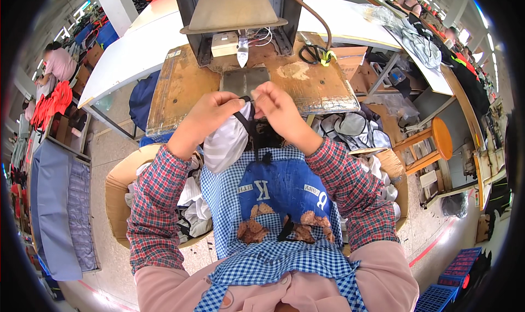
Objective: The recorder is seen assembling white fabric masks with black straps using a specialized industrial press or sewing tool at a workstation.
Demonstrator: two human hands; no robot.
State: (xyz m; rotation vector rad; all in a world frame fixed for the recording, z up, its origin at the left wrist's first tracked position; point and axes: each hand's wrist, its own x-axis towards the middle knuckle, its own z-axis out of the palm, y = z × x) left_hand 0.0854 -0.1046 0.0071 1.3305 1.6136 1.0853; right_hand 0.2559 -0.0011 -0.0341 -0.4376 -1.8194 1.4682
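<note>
The left hand (210, 112) and right hand (279, 109) each pinch the black strap (247, 118) of a soft, light, floppy striped cloth (227, 142), held just above the wooden surface (180, 82); a fingertip grip suits it best.

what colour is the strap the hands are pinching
Black; the strap shows in the head view, pinched between both hands over the pale fabric.
</note>
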